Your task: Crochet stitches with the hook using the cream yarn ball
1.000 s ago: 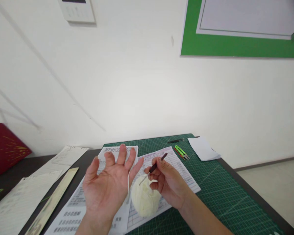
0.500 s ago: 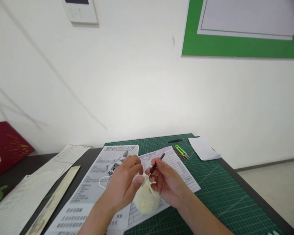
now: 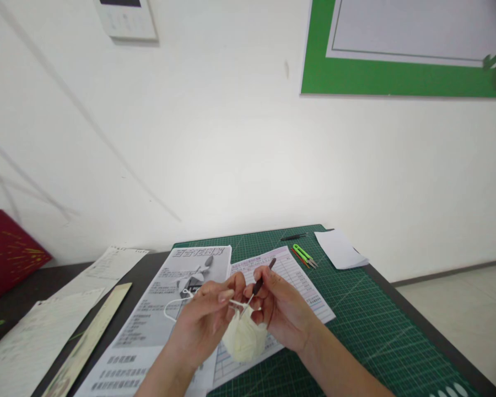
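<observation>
My right hand [image 3: 281, 309] grips a crochet hook [image 3: 258, 285] by its dark handle, the thin metal shaft slanting down to the left. White yarn [image 3: 236, 302] runs across near the hook's shaft from the pinched fingers of my left hand [image 3: 206, 317]. A loose tail of the yarn curves out to the left of that hand over the printed sheet. Below both hands sits a cream ball of yarn [image 3: 244, 337], partly covered by the fingers. How the yarn wraps at the hook's tip is too small to tell.
A green cutting mat [image 3: 355, 336] lies on the dark table. On it are green thread snips [image 3: 303, 255], dark tweezers [image 3: 293, 237] and white paper [image 3: 339, 251]. Under my hands lie a printed sheet [image 3: 149, 309] and a form [image 3: 314, 300]. Leftward are a ruler [image 3: 91, 336] and handwritten pages [image 3: 45, 331].
My left hand has turned, its thumb and fingers now pinching the yarn and drawing it taut near the hook. The right hand keeps its hold. The view has shifted slightly.
</observation>
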`<state>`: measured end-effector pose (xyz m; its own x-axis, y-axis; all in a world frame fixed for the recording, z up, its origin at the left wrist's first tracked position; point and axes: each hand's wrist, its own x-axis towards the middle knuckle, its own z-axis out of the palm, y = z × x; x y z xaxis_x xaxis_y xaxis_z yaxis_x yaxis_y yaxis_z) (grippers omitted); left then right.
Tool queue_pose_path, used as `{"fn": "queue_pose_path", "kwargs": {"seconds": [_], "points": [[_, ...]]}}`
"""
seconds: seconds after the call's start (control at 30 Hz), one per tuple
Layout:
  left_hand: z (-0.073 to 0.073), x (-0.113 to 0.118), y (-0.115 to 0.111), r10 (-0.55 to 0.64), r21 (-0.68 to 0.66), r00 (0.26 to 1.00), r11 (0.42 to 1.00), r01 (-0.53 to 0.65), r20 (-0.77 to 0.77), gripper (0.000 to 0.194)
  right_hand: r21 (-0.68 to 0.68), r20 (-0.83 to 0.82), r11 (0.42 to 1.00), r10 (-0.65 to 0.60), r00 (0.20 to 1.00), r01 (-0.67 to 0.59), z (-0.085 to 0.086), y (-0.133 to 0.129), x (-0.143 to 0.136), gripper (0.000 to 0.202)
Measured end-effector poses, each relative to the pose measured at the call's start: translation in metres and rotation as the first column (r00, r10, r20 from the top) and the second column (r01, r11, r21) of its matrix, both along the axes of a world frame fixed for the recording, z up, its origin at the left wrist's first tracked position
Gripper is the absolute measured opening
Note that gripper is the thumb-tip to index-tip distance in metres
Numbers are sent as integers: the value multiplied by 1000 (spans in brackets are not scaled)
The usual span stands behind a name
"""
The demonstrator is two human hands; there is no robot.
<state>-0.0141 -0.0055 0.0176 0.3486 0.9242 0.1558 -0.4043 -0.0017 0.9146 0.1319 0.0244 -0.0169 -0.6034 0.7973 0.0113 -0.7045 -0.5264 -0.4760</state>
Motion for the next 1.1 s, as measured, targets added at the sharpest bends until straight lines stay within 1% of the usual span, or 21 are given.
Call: {"fn": "queue_pose_path", "kwargs": {"seconds": [0.07,0.17,0.23,0.3,0.33,0.47,0.53,0.6,0.67,0.7,0.73,0.8,0.87,0.93,1.0,1.03,1.1], "points": [[-2,0,3,10,-25,1000,1000,-11,-15,39,12,-4,1000,7,1000,-7,-1,-1,0,26],[-6,-6,11,-3,-23,994,1000,1,-110,41,4,-9,1000,21,1000,-20,-2,-1,-1,26],[-7,-10,14,-14,-13,987,1000,12,-157,47,-10,-22,1000,26,999,-27,-1,-1,-1,26],[-7,-14,15,-35,-6,986,999,34,-165,53,-22,-38,999,26,999,-27,0,-1,-2,27],[-6,-15,14,-53,-1,986,999,53,-156,53,-25,-44,999,28,999,-29,1,-2,-2,27],[-3,-15,8,-149,33,987,988,151,-69,36,-26,-54,999,44,998,-46,3,-2,0,27],[-4,-13,5,-175,40,984,984,176,-13,31,-31,-54,998,49,997,-51,4,-2,1,26],[-5,-11,3,-179,47,982,983,176,53,25,-39,-57,998,48,997,-50,5,0,3,26],[-7,-7,0,-158,75,983,986,151,98,19,-39,-57,999,32,998,-34,6,1,6,26],[-7,-5,-1,-143,103,985,986,133,96,21,-36,-54,999,15,998,-17,6,2,7,26],[-8,-3,-2,-126,139,989,984,116,71,27,-34,-50,999,-5,999,3,6,3,7,26],[-8,1,-5,-80,242,996,966,89,-50,41,-34,-40,999,-40,998,39,7,5,8,26],[-8,7,-7,28,379,982,924,47,-189,47,-40,-31,997,-65,997,64,6,5,8,26],[-7,12,-10,200,524,942,851,-32,-268,49,-49,-22,995,-86,996,85,6,5,7,26],[-6,16,-12,365,624,886,773,-117,-287,52,-61,-15,992,-111,994,110,6,5,6,24],[-5,17,-14,428,651,857,743,-154,-286,52,-66,-13,990,-124,992,122,6,5,6,24],[-5,18,-15,504,664,813,719,-208,-292,52,-69,-13,987,-146,989,145,6,4,5,21]]}}
